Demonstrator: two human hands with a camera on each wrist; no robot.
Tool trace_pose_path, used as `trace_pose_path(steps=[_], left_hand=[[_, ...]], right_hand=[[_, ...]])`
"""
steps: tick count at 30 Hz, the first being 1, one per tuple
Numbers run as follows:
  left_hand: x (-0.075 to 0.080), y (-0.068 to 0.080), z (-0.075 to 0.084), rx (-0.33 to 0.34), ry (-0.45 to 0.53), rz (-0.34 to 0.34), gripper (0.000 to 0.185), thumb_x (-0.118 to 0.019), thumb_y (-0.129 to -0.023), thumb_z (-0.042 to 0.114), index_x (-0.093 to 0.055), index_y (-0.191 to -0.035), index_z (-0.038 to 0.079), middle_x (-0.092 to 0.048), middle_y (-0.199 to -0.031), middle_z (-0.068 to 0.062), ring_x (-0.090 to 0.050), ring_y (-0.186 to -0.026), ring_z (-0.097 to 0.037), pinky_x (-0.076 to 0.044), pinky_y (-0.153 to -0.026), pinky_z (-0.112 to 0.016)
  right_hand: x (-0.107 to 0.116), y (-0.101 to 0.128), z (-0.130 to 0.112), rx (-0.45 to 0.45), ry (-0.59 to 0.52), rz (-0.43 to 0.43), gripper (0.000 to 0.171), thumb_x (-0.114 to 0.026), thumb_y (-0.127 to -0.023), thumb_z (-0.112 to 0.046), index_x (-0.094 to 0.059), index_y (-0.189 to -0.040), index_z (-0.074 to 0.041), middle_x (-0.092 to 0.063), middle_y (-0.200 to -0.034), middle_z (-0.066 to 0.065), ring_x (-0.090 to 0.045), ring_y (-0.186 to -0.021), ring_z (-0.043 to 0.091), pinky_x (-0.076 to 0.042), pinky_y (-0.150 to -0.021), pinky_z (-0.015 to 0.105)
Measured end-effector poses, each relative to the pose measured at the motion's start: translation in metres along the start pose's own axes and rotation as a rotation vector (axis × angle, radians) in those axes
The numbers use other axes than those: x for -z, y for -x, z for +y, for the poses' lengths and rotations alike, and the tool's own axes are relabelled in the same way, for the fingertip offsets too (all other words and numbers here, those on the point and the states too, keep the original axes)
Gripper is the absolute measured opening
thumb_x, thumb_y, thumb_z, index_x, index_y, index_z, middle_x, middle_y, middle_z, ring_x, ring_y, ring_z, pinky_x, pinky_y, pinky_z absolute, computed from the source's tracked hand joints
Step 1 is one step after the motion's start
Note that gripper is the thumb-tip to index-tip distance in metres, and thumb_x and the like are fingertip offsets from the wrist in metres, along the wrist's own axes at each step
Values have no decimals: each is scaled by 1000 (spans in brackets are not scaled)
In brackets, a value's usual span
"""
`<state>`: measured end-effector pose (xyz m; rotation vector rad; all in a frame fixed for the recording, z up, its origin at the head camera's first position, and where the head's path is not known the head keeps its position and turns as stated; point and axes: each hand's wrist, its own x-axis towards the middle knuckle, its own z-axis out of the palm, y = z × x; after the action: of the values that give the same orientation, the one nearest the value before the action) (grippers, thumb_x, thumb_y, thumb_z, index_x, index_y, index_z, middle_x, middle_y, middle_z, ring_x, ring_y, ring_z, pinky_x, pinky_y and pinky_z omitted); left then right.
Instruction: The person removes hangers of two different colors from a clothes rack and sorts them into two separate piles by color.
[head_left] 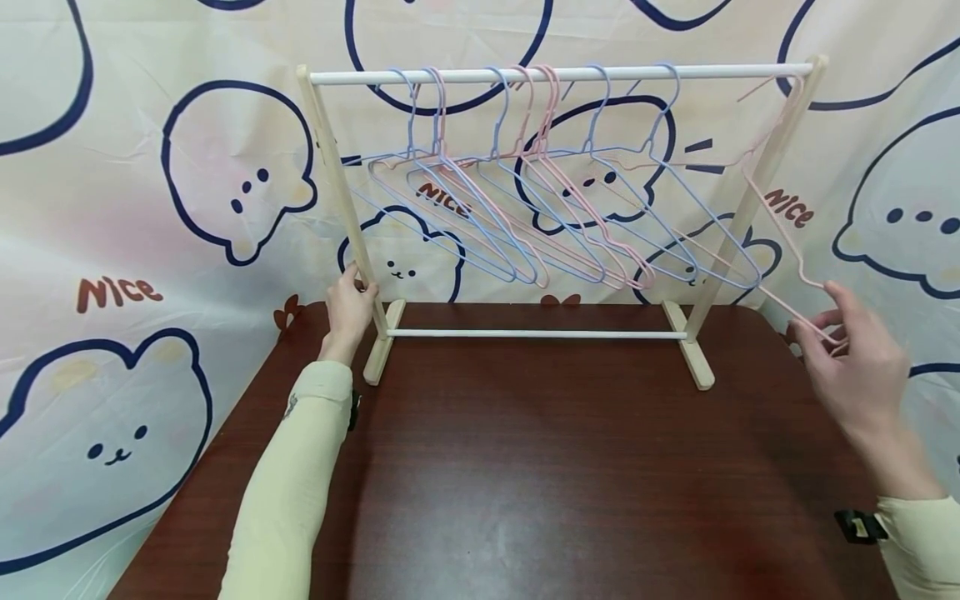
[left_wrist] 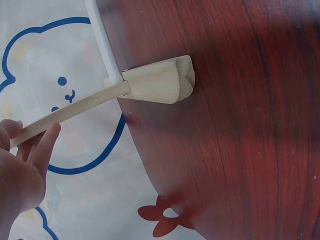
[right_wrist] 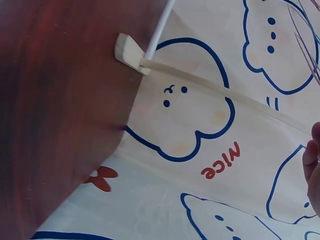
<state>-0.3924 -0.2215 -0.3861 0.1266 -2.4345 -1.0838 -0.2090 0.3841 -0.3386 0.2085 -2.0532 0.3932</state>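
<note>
The head camera is looking forward and down from above the table [head_left: 525, 467], taking in the whole rack [head_left: 562, 75]. The left wrist camera is sitting close to the rack's left foot [left_wrist: 160, 82], the right wrist camera farther from the right foot [right_wrist: 127, 52]. All three are sharing table, rack and curtain [head_left: 112, 167].

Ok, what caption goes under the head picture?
Left hand grips the rack's post; right hand pinches a pink hanger.
</note>
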Motion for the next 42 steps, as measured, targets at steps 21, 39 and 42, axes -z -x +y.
trace_pose_path(steps=[21,39,42], left_hand=[[-1,0,-1,4,0,-3,39,-57,-99,14,-55,-138,15,-70,-101,-21,-71,-88,-38,-53,-69,-45],[-2,0,1,7,9,-5,40,-56,-99,14,-54,-140,15,-70,-106,-22,-70,-91,-39,-56,-72,-47],[-1,0,0,9,6,-2,38,-57,-99,14,-55,-137,14,-70,-103,-21,-70,-89,-37,-53,-69,-44]], right_hand=[[-1,52,-11,-139,-185,-105,60,-79,-77,7,-61,-133,-4,-48,-87,-35,-39,-66,-22,-34,-61,-2],[5,83,-28,-279,-270,-371,56,-79,-83,-6,-60,-135,-13,-55,-81,-24,-45,-61,-1,-33,-49,18],[6,87,-30,-297,-277,-437,54,-77,-86,-11,-58,-137,-16,-56,-81,-20,-45,-61,2,-33,-50,20]])
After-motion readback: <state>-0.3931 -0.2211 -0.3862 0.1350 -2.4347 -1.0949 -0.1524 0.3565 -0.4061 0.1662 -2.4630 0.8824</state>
